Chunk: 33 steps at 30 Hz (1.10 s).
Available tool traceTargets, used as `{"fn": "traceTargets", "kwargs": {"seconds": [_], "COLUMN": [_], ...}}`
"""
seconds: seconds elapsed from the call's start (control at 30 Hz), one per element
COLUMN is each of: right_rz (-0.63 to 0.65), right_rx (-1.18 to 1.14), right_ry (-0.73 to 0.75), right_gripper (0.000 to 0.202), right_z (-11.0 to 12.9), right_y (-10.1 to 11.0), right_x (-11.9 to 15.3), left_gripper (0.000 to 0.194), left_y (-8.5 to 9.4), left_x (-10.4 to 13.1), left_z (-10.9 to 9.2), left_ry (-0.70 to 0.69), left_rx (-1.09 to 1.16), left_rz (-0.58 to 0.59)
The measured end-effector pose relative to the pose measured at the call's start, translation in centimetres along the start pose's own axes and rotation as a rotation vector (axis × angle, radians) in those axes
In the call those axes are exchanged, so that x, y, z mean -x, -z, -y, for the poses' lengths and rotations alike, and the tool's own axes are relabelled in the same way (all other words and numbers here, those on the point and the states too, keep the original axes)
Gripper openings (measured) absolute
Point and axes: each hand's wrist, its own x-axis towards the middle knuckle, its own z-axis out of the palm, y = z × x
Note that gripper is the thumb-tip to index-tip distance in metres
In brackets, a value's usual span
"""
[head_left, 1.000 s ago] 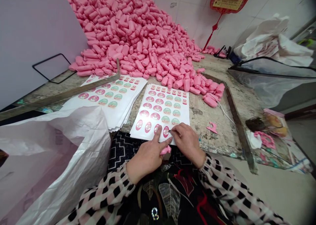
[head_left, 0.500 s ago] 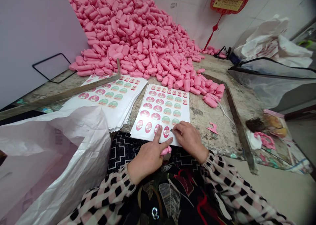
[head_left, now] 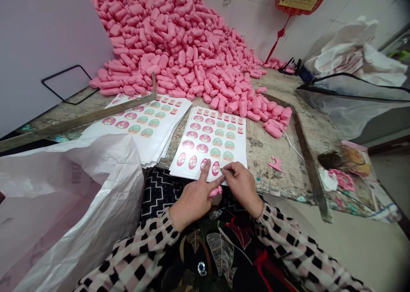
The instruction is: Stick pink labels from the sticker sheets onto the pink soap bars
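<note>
My left hand is curled round a small pink bottle, most of it hidden by the palm. The index finger stretches onto a sheet of stickers and presses beside the oval pink stickers of its bottom row. At the right edge of the last oval sticker, the thumb and fingers of my right hand are pinched together. A tiny dark tip shows there, too small to name. The sheet carries pink and green stickers and lies on a stack at the table's front edge.
A large heap of pink bottles fills the back of the worn table. Left of the sheet lies another stack of sticker sheets, crossed by a wooden strip. A white woven sack stands at left, and another strip edges the right.
My right hand has shifted slightly left and down, closer to the left thumb at the sticker. The left hand keeps its finger on the sheet and the bottle in its palm.
</note>
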Motion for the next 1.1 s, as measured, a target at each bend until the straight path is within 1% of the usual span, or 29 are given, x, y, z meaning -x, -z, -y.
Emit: {"fn": "traceTargets", "kwargs": {"seconds": [0.13, 0.3, 0.47, 0.67, 0.77, 0.83, 0.9, 1.0, 1.07, 1.1], "right_rz": [0.068, 0.07, 0.065, 0.007, -0.055, -0.088, -0.077, -0.015, 0.001, 0.006], "right_rx": [0.03, 0.168, 0.221, 0.293, 0.28, 0.231, 0.127, -0.181, -0.425, -0.53], "right_ry": [-0.018, -0.092, -0.128, -0.019, 0.039, 0.051, 0.023, -0.065, -0.129, -0.153], "right_gripper": [0.02, 0.022, 0.019, 0.02, 0.021, 0.023, 0.027, 0.031, 0.034, 0.035], "right_z": [0.5, 1.3, 1.9, 3.3, 3.7, 3.4, 2.6, 0.8, -0.3, -0.7], "right_y": [0.5, 0.8, 0.9, 1.7, 2.5, 2.9, 2.9, 2.0, 1.3, 1.1], "right_x": [-0.6, -1.2, -1.4, -1.2, -1.2, -1.5, -2.0, -3.0, -3.5, -3.7], "left_gripper": [0.066, 0.065, 0.063, 0.057, 0.053, 0.051, 0.05, 0.053, 0.056, 0.057], "left_y": [-0.2, -0.5, -0.4, -0.3, -0.3, -0.3, -0.3, 0.1, 0.7, 1.1], "left_x": [0.0, 0.0, 0.0, 0.0, 0.1, 0.1, 0.1, 0.4, 0.7, 0.8], "left_z": [0.0, 0.1, 0.1, 0.0, -0.1, -0.1, -0.1, 0.0, 0.1, 0.0], "left_ry": [-0.017, -0.033, -0.02, -0.002, 0.007, 0.013, 0.019, 0.003, -0.02, -0.026], "left_rx": [-0.009, -0.039, -0.056, -0.005, 0.028, 0.047, 0.079, 0.195, 0.355, 0.475], "left_rz": [-0.033, -0.07, -0.068, -0.076, -0.063, -0.051, -0.045, -0.043, -0.052, -0.058]}}
